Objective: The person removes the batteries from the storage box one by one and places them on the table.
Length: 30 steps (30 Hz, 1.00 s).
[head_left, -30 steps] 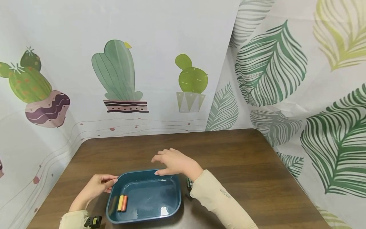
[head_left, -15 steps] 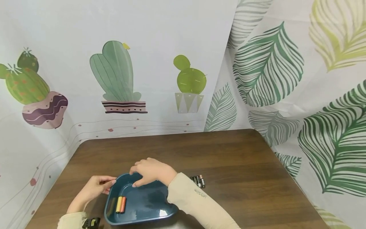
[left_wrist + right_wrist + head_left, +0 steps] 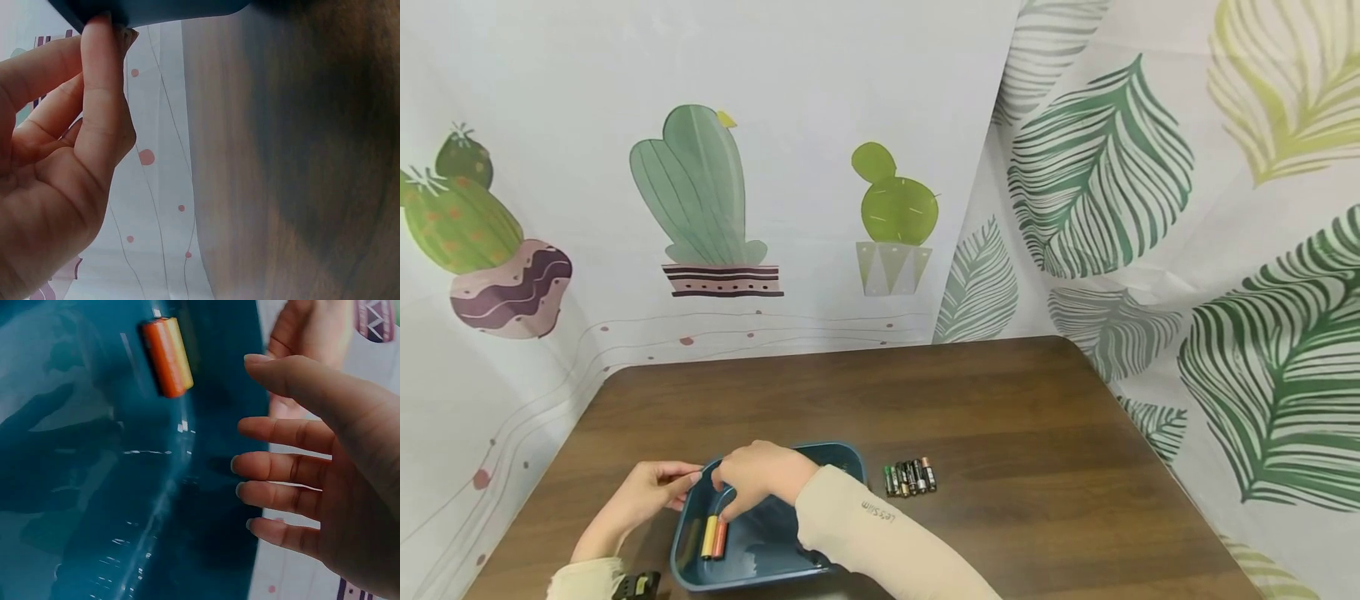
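A dark blue tray [image 3: 775,542] stands near the front of the table. My left hand [image 3: 647,493] pinches its back left corner between thumb and fingers, and the left wrist view shows the fingertips at the tray's edge [image 3: 169,11]. Inside, at the left end, a yellow battery [image 3: 709,537] and an orange battery [image 3: 720,540] lie side by side. Over the tray, just behind these two, hovers my right hand [image 3: 762,475]. In the right wrist view its fingers [image 3: 281,467] are spread and relaxed, apart from the orange battery [image 3: 164,359], with nothing between them.
Right of the tray, several mostly black batteries [image 3: 910,477] lie in a row on the brown wooden table [image 3: 1000,417]. A white cloth [image 3: 805,167] printed with cacti hangs behind the table, and a leaf-patterned one [image 3: 1105,183] at the right.
My right hand has moved left and toward me across the tray, nearer the two batteries in it. The row of batteries at the right has come into view. The left hand keeps its grip.
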Each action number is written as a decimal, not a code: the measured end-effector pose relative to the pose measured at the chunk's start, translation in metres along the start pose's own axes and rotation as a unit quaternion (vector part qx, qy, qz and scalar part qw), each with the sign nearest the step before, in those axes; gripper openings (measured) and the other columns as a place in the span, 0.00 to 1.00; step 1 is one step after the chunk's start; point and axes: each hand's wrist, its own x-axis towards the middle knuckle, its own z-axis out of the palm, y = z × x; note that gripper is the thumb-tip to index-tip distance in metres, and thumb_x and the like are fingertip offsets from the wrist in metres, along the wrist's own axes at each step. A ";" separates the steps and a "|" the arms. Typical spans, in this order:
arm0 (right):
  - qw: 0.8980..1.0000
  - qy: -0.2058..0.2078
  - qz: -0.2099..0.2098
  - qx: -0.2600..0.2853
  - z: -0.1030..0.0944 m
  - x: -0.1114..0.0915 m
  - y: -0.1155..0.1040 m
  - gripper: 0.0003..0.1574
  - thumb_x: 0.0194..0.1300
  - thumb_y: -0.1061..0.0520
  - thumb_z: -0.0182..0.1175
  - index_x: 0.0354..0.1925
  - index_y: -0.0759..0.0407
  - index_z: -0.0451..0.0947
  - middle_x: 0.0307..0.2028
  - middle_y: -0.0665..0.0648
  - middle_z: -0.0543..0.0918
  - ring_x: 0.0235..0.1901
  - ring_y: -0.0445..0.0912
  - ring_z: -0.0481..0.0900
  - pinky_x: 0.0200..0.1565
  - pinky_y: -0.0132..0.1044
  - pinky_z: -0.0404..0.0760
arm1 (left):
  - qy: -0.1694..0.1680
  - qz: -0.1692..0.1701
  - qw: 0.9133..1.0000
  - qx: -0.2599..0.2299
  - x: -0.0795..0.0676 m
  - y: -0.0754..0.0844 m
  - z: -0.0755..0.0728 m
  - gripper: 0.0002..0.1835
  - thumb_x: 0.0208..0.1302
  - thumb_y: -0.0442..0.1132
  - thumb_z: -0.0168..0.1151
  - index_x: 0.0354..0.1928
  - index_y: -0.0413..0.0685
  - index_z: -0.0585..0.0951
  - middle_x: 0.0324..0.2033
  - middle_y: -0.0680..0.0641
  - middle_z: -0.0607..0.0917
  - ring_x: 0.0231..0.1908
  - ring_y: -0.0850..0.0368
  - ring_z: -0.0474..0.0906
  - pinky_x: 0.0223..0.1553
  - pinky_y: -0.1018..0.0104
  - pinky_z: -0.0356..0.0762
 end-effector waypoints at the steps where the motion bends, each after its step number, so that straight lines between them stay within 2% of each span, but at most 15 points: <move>1: 1.000 -0.005 0.004 -0.005 0.002 0.002 -0.002 0.27 0.57 0.32 0.64 0.53 0.37 0.78 0.45 0.35 0.80 0.44 0.30 0.75 0.49 0.29 0.69 | -0.001 0.002 1.000 -0.002 0.000 0.000 0.000 0.19 0.67 0.34 0.58 0.49 0.19 0.76 0.34 0.38 0.84 0.27 0.56 0.81 0.31 0.63 0.82; 8: 0.999 -0.024 0.017 -0.041 0.010 0.016 -0.014 0.24 0.52 0.28 0.64 0.41 0.38 0.80 0.31 0.36 0.78 0.31 0.32 0.73 0.40 0.29 0.70 | 0.000 0.014 1.000 -0.003 0.001 -0.001 -0.002 0.20 0.67 0.36 0.59 0.49 0.20 0.76 0.33 0.40 0.85 0.26 0.57 0.81 0.30 0.63 0.82; 14: 0.996 -0.034 0.037 -0.075 0.009 0.022 -0.021 0.28 0.48 0.24 0.65 0.42 0.36 0.81 0.36 0.35 0.81 0.35 0.32 0.75 0.45 0.30 0.71 | 0.013 0.006 1.000 0.007 0.002 0.000 -0.002 0.18 0.66 0.34 0.60 0.48 0.21 0.77 0.33 0.39 0.85 0.26 0.57 0.81 0.29 0.62 0.82; 21: 0.995 -0.048 0.046 -0.077 0.011 0.025 -0.026 0.32 0.44 0.23 0.67 0.43 0.35 0.80 0.37 0.34 0.81 0.36 0.32 0.76 0.50 0.32 0.69 | 0.010 -0.006 1.000 0.005 0.002 0.002 -0.002 0.18 0.67 0.33 0.59 0.49 0.21 0.77 0.34 0.38 0.84 0.26 0.56 0.81 0.30 0.62 0.82; 30: 0.994 -0.051 0.054 -0.075 0.017 0.029 -0.030 0.32 0.39 0.22 0.68 0.40 0.35 0.82 0.30 0.36 0.81 0.31 0.33 0.74 0.44 0.30 0.73 | 0.008 -0.002 1.000 -0.004 0.002 -0.002 0.001 0.18 0.67 0.32 0.58 0.49 0.19 0.76 0.35 0.37 0.84 0.26 0.56 0.81 0.30 0.62 0.82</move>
